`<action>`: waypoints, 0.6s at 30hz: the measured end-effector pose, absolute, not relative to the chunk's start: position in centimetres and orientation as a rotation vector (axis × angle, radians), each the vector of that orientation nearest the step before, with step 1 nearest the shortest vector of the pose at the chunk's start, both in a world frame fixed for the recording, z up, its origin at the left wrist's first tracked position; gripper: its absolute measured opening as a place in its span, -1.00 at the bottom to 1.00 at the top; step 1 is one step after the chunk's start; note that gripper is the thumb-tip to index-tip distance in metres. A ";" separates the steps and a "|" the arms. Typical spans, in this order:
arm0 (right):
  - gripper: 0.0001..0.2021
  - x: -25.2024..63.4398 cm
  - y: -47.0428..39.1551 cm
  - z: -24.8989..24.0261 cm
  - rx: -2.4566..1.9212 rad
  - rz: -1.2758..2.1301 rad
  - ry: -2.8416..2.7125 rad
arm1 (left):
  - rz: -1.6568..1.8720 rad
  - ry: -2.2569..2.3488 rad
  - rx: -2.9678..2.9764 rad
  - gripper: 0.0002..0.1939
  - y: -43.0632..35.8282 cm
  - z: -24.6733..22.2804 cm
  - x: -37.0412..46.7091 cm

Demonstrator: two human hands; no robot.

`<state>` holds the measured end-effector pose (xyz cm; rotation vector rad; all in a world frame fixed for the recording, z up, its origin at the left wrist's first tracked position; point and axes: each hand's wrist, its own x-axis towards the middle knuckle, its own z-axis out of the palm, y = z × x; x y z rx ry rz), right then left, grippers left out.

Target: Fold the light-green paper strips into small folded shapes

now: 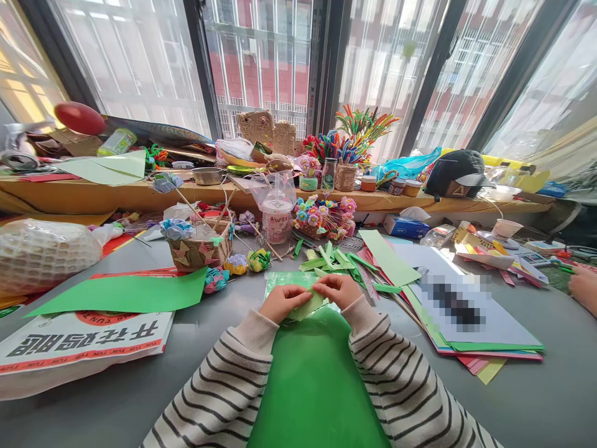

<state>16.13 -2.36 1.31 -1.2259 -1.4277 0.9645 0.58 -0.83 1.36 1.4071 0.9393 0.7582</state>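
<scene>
Both hands meet near the middle of the view, over a shiny green sheet (317,379). My left hand (286,302) pinches a piece of light green paper (306,307) between thumb and fingers. On the paper's upper right edge, my right hand (339,290) is closed with its fingertips close to those of the left. The paper looks folded or bent at the fingertips. Just beyond the hands lies a pile of cut green strips (338,258).
A paper stack (471,298) lies right, a long green sheet (125,294) on a printed bag (88,342) left. Behind stand a flower basket (198,252), a lidded cup (277,218) and a tissue box (405,226). Another person's hand (584,286) shows far right.
</scene>
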 end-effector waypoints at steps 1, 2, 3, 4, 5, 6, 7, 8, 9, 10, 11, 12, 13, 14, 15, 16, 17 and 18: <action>-0.80 16.2 -2.3 1.2 -1.225 0.946 -1.398 | 0.776 0.950 1.396 -0.74 -0.8 1.4 0.6; -0.80 16.2 -2.2 1.1 -1.220 0.940 -1.358 | 0.803 0.967 1.376 -0.74 -0.8 1.5 0.6; -0.79 16.3 -2.2 1.1 -1.213 0.943 -1.315 | 0.839 0.989 1.353 -0.74 -0.8 1.6 0.5; -0.79 16.3 -2.1 1.1 -1.205 0.950 -1.274 | 0.879 1.012 1.326 -0.73 -0.8 1.7 0.5; -0.78 16.4 -2.1 1.1 -1.197 0.960 -1.240 | 0.918 1.033 1.297 -0.72 -0.7 1.7 0.5; -0.78 16.4 -2.1 1.1 -1.188 0.971 -1.215 | 0.951 1.046 1.269 -0.71 -0.6 1.7 0.5; -0.78 16.4 -2.1 1.2 -1.182 0.982 -1.196 | 0.983 1.051 1.242 -0.70 -0.5 1.7 0.5; -0.78 16.4 -2.1 1.2 -1.176 0.990 -1.183 | 1.005 1.044 1.216 -0.69 -0.4 1.7 0.5; -0.78 16.5 -2.1 1.3 -1.172 0.992 -1.172 | 1.020 1.029 1.190 -0.68 -0.3 1.6 0.5; -0.78 16.5 -2.1 1.3 -1.171 0.991 -1.161 | 1.025 1.009 1.161 -0.67 -0.2 1.5 0.6; -0.78 16.6 -2.1 1.3 -1.175 0.995 -1.152 | 1.025 0.986 1.135 -0.66 -0.2 1.5 0.6; -0.78 16.7 -2.1 1.4 -1.182 1.005 -1.147 | 1.024 0.965 1.113 -0.65 -0.2 1.5 0.6; -0.78 16.8 -2.0 1.4 -1.191 1.016 -1.142 | 1.023 0.947 1.095 -0.65 -0.1 1.4 0.6; -0.78 16.8 -2.0 1.4 -1.200 1.028 -1.138 | 1.025 0.931 1.086 -0.65 -0.1 1.4 0.6; -0.78 16.9 -1.9 1.5 -1.207 1.037 -1.135 | 1.027 0.916 1.080 -0.65 -0.1 1.4 0.6; -0.78 17.0 -1.9 1.5 -1.212 1.041 -1.133 | 1.032 0.900 1.080 -0.66 -0.2 1.4 0.5; -0.78 17.0 -1.9 1.5 -1.214 1.038 -1.130 | 1.038 0.889 1.083 -0.67 -0.2 1.4 0.5; -0.78 17.0 -1.9 1.6 -1.214 1.033 -1.128 | 1.045 0.884 1.085 -0.67 -0.2 1.4 0.5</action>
